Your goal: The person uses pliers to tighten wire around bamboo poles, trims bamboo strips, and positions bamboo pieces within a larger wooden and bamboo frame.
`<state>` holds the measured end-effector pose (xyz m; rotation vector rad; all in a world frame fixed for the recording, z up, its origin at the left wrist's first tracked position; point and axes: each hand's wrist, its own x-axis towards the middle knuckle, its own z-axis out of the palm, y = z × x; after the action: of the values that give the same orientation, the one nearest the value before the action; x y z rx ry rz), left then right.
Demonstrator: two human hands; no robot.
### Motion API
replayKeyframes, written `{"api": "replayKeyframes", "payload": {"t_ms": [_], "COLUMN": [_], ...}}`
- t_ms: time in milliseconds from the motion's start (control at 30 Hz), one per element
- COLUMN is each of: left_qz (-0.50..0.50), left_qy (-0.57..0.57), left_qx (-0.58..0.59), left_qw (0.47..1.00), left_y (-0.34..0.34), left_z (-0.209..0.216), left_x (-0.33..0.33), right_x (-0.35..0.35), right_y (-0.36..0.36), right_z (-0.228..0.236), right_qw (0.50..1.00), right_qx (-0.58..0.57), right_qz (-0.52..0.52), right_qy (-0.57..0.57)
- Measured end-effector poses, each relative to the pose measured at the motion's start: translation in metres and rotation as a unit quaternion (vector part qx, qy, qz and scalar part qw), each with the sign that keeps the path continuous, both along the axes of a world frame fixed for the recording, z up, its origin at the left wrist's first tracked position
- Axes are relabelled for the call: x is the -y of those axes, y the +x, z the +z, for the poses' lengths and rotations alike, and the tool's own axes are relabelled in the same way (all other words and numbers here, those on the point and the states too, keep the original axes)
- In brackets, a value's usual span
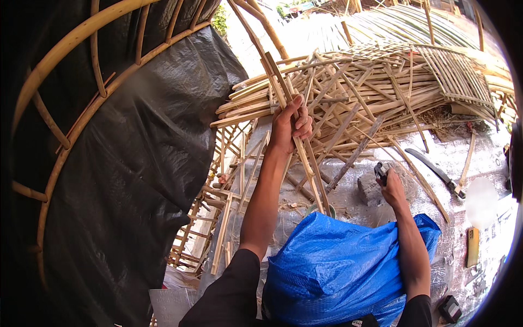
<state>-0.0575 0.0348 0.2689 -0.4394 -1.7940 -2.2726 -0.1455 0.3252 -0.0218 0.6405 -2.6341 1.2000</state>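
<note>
My left hand (292,122) is raised at the middle, its fingers wrapped round a few long bamboo strips (318,182). The strips stand steeply, their upper ends reaching toward the top of the view and their lower ends just behind a blue tarp (338,261) spread over my lap. On the right, my right hand (393,189) is closed round a small black tool (381,172); its exact kind is unclear. That hand is beside a rough grey stone (369,191). Farther right, a curved blade with a dark handle (433,168) lies on the silvery ground sheet.
A big pile of bamboo strips (359,103) lies ahead. A black plastic sheet (147,152) on a curved bamboo frame (52,185) fills the left side. Slatted bamboo lattice (188,234) stands beside it. A yellowish block (473,246) and a black box-shaped object (450,309) lie at right.
</note>
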Motion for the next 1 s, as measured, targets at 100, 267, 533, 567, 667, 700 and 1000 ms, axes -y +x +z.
{"api": "replayKeyframes", "payload": {"t_ms": [100,267,533,567,667,700,1000], "left_qz": [-0.014,0.001,-0.018,-0.037,-0.078,-0.018,0.224], "left_qy": [0.058,0.079,0.114,0.112,0.105,0.122,0.212], "left_qx": [-0.04,-0.094,-0.094,-0.097,-0.106,-0.106,-0.127], "left_qw": [0.997,0.992,0.989,0.988,0.986,0.987,0.943], "left_y": [0.008,0.002,0.007,0.004,0.0,0.0,0.015], "left_z": [-0.001,-0.028,-0.051,-0.051,-0.056,-0.057,-0.043], "left_x": [-0.012,-0.027,-0.066,-0.071,-0.067,-0.067,-0.032], "right_x": [-0.002,0.001,0.046,0.045,0.044,0.045,0.033], "right_y": [-0.006,0.018,0.09,0.086,0.088,0.09,0.091], "right_z": [-0.008,0.029,0.119,0.108,0.104,0.107,0.086], "right_qw": [0.998,0.987,0.908,0.909,0.913,0.917,0.927], "right_qx": [-0.009,-0.123,0.163,0.186,0.218,0.226,0.154], "right_qz": [0.012,0.048,0.351,0.337,0.311,0.295,0.316], "right_qy": [0.06,0.086,-0.157,-0.159,-0.149,-0.143,-0.128]}}
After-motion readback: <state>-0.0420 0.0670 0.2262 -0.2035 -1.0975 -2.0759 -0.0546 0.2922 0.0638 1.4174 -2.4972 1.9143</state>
